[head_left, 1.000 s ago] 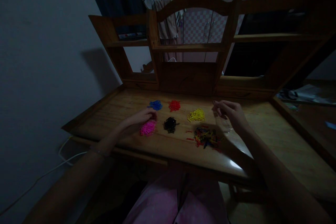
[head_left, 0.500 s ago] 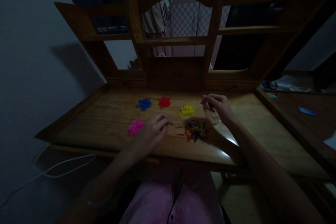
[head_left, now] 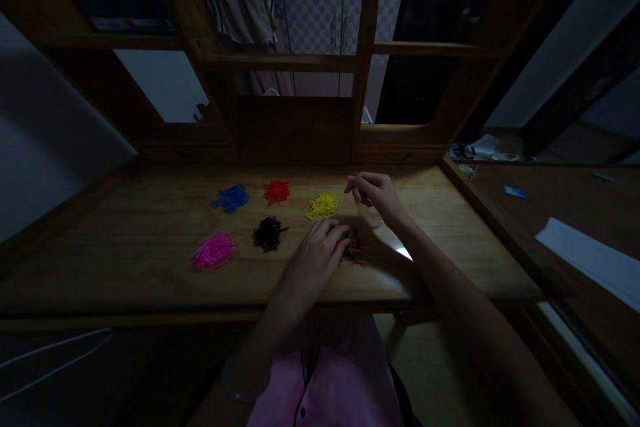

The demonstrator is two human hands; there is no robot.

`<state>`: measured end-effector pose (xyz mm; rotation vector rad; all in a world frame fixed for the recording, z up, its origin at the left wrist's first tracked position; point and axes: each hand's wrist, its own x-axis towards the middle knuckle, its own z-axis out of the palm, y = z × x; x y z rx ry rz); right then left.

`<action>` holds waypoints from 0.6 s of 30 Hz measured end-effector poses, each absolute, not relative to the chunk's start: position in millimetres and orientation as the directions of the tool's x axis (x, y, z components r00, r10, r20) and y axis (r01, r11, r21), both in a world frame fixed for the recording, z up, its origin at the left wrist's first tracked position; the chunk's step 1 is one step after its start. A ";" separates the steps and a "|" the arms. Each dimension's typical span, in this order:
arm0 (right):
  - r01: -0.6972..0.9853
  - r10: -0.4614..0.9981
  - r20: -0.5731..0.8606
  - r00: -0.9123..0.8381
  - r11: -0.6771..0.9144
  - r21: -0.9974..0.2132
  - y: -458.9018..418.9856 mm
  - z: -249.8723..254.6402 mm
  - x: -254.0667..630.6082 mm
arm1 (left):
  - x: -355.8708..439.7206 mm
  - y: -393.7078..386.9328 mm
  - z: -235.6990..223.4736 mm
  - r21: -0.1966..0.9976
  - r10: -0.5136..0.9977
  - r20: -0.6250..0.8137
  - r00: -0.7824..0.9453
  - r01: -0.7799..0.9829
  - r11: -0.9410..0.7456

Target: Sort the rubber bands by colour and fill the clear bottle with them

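My left hand [head_left: 317, 257] reaches over the mixed pile [head_left: 356, 248] of small coloured loops, which look like little rubber bands. Its bent fingers are drawn together on the pile's left side, and the fingertips are partly hidden. Above and to the right, my right hand [head_left: 377, 195] is held in a pinch; whatever is in it is too small to make out. A clear, see-through thing [head_left: 371, 217] lies below that hand, partly covered. Nearby are single-colour piles: yellow [head_left: 323, 205], red [head_left: 277, 192], blue [head_left: 231, 198], black [head_left: 268, 233] and pink [head_left: 215, 251].
The wooden desk [head_left: 150, 213] has a shelf unit [head_left: 295, 130] along its back. A raised wooden edge [head_left: 480, 213] bounds the right side. Beyond it are white paper [head_left: 590, 257] and a small blue packet [head_left: 515, 193]. A white cable [head_left: 55, 350] hangs at lower left. Light is dim.
The view has swung to the right. My left hand has moved from beside the pink pile to the mixed pile, uncovering the black pile. My right hand stays pinched near the yellow pile.
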<state>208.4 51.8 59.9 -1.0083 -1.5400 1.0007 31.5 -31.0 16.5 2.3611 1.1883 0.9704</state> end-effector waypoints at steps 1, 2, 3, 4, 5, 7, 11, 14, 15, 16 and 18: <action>0.110 0.943 0.299 -0.143 0.316 -0.942 52.5 60.4 210.2 | 31.9 -33.5 15.7 0.561 0.801 0.417 0.429 0.572 -0.598; 0.102 0.941 0.311 -0.134 0.325 -0.940 53.0 60.9 212.0 | 30.7 -36.4 13.5 0.571 0.808 0.404 0.430 0.572 -0.589; 0.097 0.938 0.322 -0.125 0.335 -0.937 53.3 61.5 213.4 | 27.8 -39.5 10.1 0.581 0.819 0.392 0.419 0.578 -0.574; 0.097 0.936 0.332 -0.118 0.343 -0.934 53.2 62.2 214.5 | 23.4 -42.6 6.0 0.588 0.832 0.381 0.403 0.589 -0.555; 0.103 0.934 0.338 -0.113 0.350 -0.931 52.8 63.0 215.0 | 17.9 -45.6 1.7 0.591 0.845 0.376 0.380 0.604 -0.534; 0.126 0.932 0.346 -0.110 0.359 -0.925 51.0 64.4 214.4 | 5.3 -50.7 -5.5 0.592 0.870 0.366 0.330 0.639 -0.491; 0.150 0.926 0.324 -0.194 0.354 -0.923 45.3 64.9 209.5 | -14.4 -55.6 -8.0 0.622 0.907 0.323 0.269 0.662 -0.418; 0.154 0.916 0.283 -0.284 0.335 -0.930 42.3 63.5 205.9 | -19.2 -54.5 -3.3 0.667 0.918 0.315 0.239 0.633 -0.394; 0.155 0.914 0.275 -0.298 0.330 -0.931 41.8 63.3 205.0 | -19.2 -53.7 -1.7 0.690 0.924 0.304 0.231 0.616 -0.381; 0.155 0.914 0.270 -0.304 0.327 -0.932 41.3 63.4 204.4 | -18.8 -52.8 -0.3 0.719 0.932 0.282 0.226 0.594 -0.362; 0.154 0.916 0.261 -0.303 0.318 -0.936 40.5 64.8 203.6 | -16.8 -51.5 1.5 0.788 0.949 0.226 0.220 0.532 -0.311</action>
